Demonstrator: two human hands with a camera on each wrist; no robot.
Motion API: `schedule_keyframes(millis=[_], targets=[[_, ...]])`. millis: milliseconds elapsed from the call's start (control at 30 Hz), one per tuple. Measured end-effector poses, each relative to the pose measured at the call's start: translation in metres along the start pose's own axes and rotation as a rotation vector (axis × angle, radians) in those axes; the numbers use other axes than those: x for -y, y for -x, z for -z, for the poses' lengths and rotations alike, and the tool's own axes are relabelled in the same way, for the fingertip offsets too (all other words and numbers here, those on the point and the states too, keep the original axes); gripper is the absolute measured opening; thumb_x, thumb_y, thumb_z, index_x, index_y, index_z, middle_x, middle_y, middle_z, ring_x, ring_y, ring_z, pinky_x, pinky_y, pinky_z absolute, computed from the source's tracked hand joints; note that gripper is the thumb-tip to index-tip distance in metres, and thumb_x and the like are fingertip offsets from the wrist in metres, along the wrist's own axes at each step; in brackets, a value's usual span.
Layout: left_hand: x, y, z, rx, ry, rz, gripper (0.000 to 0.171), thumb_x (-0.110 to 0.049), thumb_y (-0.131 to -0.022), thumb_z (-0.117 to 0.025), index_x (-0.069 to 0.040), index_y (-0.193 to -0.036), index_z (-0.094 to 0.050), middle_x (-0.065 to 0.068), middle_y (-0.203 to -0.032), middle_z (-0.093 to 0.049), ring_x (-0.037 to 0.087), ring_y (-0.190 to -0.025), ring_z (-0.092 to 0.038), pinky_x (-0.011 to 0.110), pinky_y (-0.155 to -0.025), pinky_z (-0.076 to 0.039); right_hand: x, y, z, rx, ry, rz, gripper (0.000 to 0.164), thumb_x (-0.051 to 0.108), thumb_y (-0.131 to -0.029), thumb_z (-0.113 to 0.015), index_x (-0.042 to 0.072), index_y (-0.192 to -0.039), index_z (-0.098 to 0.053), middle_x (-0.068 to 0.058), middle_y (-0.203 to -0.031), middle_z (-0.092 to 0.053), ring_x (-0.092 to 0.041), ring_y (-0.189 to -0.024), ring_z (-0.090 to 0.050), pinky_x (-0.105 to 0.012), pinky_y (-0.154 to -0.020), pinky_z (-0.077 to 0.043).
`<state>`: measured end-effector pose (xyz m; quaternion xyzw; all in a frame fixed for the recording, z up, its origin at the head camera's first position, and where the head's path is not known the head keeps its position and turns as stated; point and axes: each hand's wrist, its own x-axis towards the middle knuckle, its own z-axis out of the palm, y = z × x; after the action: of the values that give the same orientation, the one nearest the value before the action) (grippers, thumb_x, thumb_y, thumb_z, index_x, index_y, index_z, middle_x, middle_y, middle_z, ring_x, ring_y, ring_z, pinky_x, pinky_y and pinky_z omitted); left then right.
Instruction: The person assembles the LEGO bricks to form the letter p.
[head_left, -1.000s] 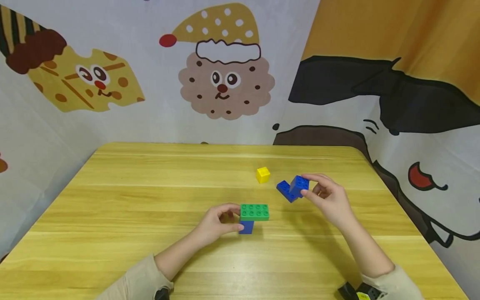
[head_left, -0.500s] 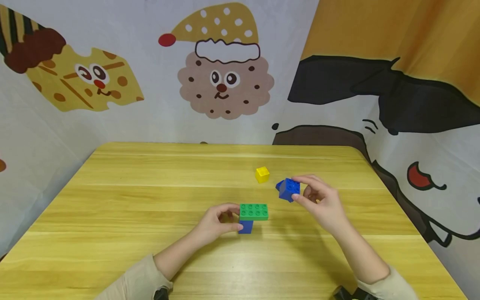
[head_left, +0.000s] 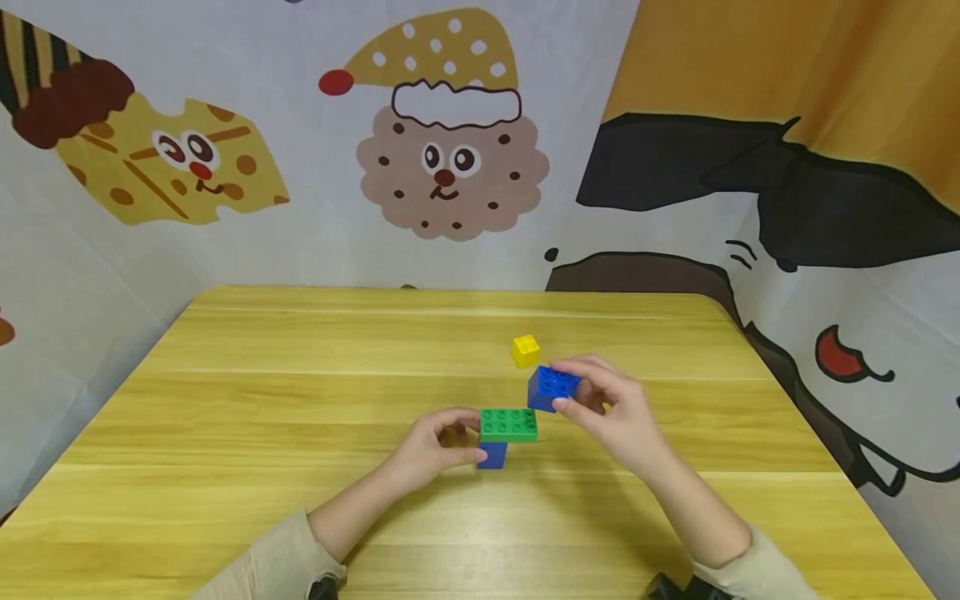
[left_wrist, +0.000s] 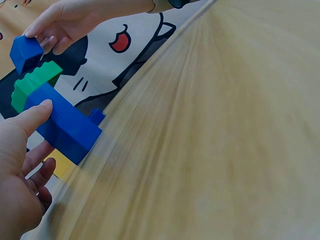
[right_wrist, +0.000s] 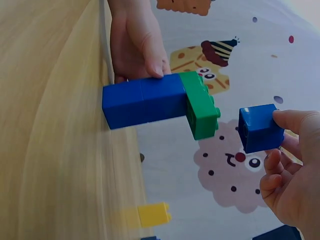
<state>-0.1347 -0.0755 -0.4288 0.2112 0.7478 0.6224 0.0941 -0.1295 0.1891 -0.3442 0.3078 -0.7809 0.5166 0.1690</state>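
Your right hand [head_left: 621,415] pinches a blue toy brick [head_left: 547,390] between thumb and fingertips, in the air above the studs of the green eight-stud brick [head_left: 507,426] and just apart from it. Your left hand [head_left: 426,452] grips two stacked blue bricks [right_wrist: 144,99] under the green brick's left end. A yellow brick [head_left: 526,351] sits farther back on the wooden table [head_left: 300,400].

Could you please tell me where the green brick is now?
In the head view, the green brick is below and slightly right of centre, on top of the blue stack that the left hand holds. The yellow block lies farther back.
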Motion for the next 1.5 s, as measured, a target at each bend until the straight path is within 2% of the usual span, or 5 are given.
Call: schedule_keyframes(millis=[267,567,1067,1300,1500], targets=[[0.001,-0.001,0.0,0.0,-0.012,-0.004,0.036,-0.013,-0.081,-0.078,-0.008,-0.115,-0.067,0.003,-0.104,-0.067,0.028,-0.093,-0.053,0.031,-0.074,-0.042,0.005,-0.004,-0.013,0.044,-0.029,0.024,0.04,-0.012,-0.078,-0.072,0.002,-0.116,-0.066,-0.008,-0.104,-0.062,-0.015,-0.063,-0.045,-0.026,-0.048,-0.037],[0.003,-0.002,0.001,0.007,-0.033,-0.016,0.035,-0.019,-0.081,-0.078,-0.013,-0.114,-0.068,0.0,-0.102,-0.067,0.026,-0.091,-0.054,0.031,-0.074,-0.042,0.01,-0.006,-0.022,0.097,-0.037,-0.013,0.039,-0.006,-0.082,-0.071,0.006,-0.119,-0.065,-0.004,-0.108,-0.062,-0.016,-0.064,-0.045,-0.025,-0.051,-0.039],[0.002,-0.001,0.001,0.018,-0.016,-0.03,0.035,-0.014,-0.082,-0.076,-0.01,-0.116,-0.067,0.002,-0.104,-0.066,0.029,-0.094,-0.052,0.032,-0.074,-0.041,0.013,-0.009,-0.036,0.148,-0.037,-0.023,0.035,0.0,-0.084,-0.072,0.007,-0.117,-0.066,-0.003,-0.112,-0.063,-0.014,-0.064,-0.047,-0.024,-0.051,-0.04],[0.003,-0.001,0.001,0.02,-0.016,-0.026,0.036,-0.016,-0.082,-0.077,-0.011,-0.116,-0.067,0.002,-0.104,-0.066,0.028,-0.093,-0.052,0.032,-0.075,-0.041,0.01,-0.009,-0.04,0.168,-0.023,-0.016,0.036,-0.002,-0.082,-0.073,0.003,-0.117,-0.065,-0.007,-0.112,-0.063,-0.013,-0.062,-0.047,-0.024,-0.05,-0.039],[0.003,-0.001,0.001,0.018,-0.016,-0.033,0.036,-0.014,-0.082,-0.076,-0.009,-0.116,-0.067,0.004,-0.105,-0.066,0.028,-0.094,-0.053,0.034,-0.076,-0.042,0.009,-0.008,-0.041,0.186,-0.013,-0.044,0.034,0.004,-0.084,-0.073,0.007,-0.117,-0.066,-0.003,-0.113,-0.063,-0.013,-0.062,-0.047,-0.024,-0.05,-0.039]])
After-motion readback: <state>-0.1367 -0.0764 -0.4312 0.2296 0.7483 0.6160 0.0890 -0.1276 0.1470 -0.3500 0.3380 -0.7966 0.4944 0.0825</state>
